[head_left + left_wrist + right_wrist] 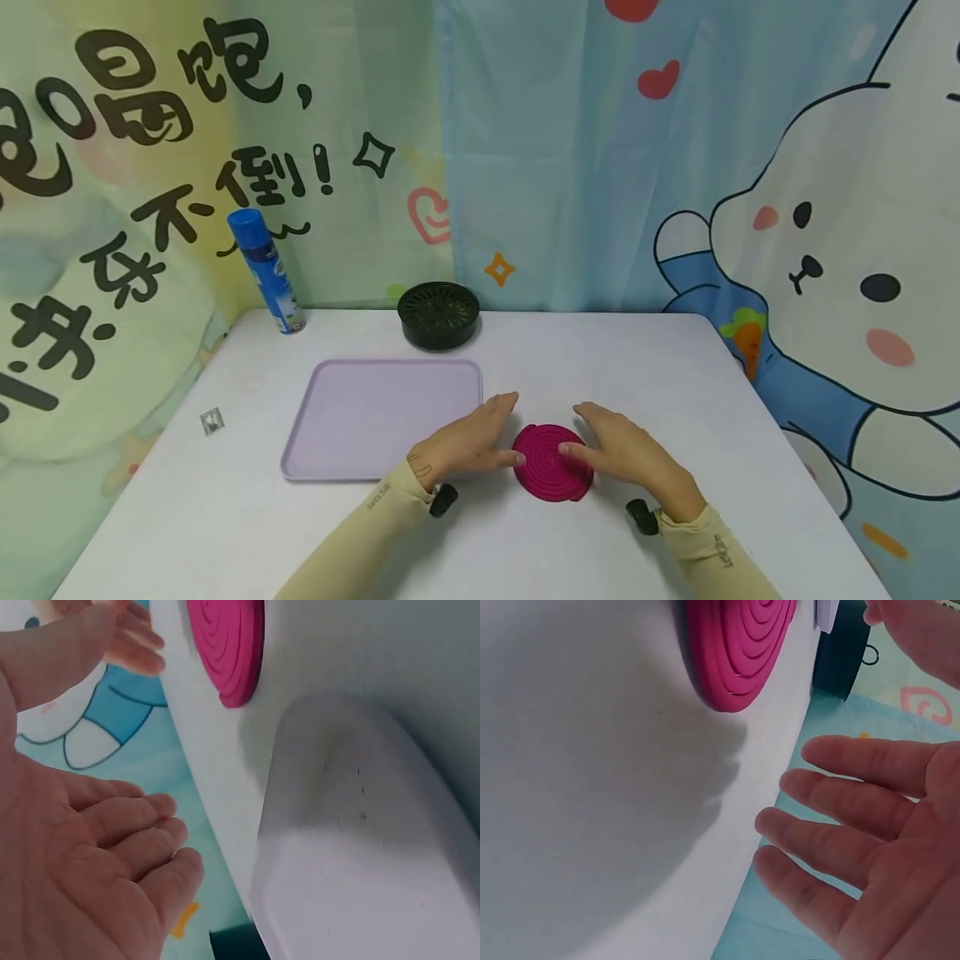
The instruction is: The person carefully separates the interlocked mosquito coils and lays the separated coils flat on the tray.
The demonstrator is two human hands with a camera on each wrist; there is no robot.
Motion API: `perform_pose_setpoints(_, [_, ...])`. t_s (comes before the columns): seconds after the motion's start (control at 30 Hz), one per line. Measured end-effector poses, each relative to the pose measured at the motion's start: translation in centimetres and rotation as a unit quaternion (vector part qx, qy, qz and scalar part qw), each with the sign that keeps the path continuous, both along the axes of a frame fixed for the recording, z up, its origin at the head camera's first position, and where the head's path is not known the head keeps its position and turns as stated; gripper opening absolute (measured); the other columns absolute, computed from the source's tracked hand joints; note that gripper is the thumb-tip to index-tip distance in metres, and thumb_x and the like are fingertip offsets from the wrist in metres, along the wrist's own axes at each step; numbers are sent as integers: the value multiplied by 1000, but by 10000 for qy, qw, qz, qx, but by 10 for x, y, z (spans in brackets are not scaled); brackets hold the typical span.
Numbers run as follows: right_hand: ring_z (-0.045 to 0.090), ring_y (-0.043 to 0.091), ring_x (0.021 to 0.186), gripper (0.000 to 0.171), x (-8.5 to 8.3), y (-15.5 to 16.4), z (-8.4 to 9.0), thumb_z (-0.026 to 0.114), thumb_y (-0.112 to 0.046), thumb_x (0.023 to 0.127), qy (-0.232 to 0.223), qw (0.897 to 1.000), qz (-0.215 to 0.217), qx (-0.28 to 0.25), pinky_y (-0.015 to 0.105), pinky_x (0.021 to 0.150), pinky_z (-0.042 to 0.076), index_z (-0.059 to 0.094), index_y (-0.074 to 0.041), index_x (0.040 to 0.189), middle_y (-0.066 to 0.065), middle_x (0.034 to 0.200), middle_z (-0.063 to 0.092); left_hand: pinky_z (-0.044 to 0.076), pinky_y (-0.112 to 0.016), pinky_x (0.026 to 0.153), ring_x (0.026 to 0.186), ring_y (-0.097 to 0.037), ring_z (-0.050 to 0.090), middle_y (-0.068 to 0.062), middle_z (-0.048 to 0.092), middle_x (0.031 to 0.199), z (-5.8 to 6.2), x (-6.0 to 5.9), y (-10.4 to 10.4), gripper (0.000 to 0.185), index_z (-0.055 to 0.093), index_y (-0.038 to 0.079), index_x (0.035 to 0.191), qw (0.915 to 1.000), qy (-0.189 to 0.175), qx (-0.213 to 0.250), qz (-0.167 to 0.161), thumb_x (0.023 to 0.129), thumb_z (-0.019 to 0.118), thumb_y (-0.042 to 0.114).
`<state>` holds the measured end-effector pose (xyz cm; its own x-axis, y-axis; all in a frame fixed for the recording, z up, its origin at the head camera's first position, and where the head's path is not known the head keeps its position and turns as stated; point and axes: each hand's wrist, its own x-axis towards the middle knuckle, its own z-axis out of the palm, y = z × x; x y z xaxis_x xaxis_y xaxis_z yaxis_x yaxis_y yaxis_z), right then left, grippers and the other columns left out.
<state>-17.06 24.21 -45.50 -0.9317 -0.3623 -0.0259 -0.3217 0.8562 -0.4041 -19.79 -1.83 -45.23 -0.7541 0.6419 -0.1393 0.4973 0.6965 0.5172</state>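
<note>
A round magenta disc [553,463] with spiral ridges lies flat on the white table. My left hand [471,439] is held just left of it, above the right edge of a pale lilac tray [360,419], fingers extended and thumb pointing at the disc. On the other side, my right hand [626,446] hovers with fingers spread, its thumb overlapping the disc's right part in the head view. The right wrist view shows the disc [739,656] apart from the fingers [817,840], and both palms hold nothing.
Behind the tray, a black round slotted container [438,317] stands at the table's back edge. A blue spray can [267,271] is at the back left corner. Near the left edge lies a small silvery square [212,421]. A printed curtain [555,167] hangs behind the table [247,517].
</note>
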Motion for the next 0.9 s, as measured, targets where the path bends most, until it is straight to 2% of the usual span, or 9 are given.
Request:
perform_pose_setpoints(0.2, [53,46,131,78,4,2,0,76,-42,88,-130,9999,102,0,58,106,47,50,11,139,30,141,55,30,-40,123,153,-29,29,-15,32,163,1,7,12,92,24,1,158,9995,37,-287,-95,91,74,39])
perform_pose_setpoints(0.43, [46,48,137,90,11,2,-2,79,-46,84,-594,9982,31,97,60,109,43,45,11,144,32,148,47,37,-38,119,148,-27,37,-16,38,159,-4,13,25,97,25,-1,157,9994,6,-328,-131,88,79,39])
perform_pose_setpoints(0.57, [39,51,141,96,14,3,-4,82,-46,82,-704,9973,148,174,62,111,40,41,13,145,34,151,41,41,-37,116,142,-27,45,-17,45,151,-7,13,29,99,27,-3,153,9996,6,-274,-109,83,84,38])
perform_pose_setpoints(0.67, [32,56,142,103,15,3,-7,85,-45,78,-659,9971,338,185,64,112,36,38,16,145,37,152,36,40,-37,117,144,-30,43,-18,44,153,-11,13,31,107,27,-4,154,9988,119,-453,-132,78,88,41])
perform_pose_setpoints(0.77, [26,61,142,111,16,4,-11,88,-46,74,-635,9968,479,121,68,113,32,34,19,145,40,153,31,37,-38,120,149,-32,36,-17,37,160,-13,14,32,115,25,-3,156,9965,212,-795,-164,75,89,46])
perform_pose_setpoints(0.9, [23,63,143,115,17,4,-14,89,-46,71,-663,9965,511,63,69,114,29,32,20,145,42,154,28,38,-39,118,150,-32,35,-16,35,162,-15,15,35,115,26,-2,157,9936,324,-1070,-162,74,88,49])
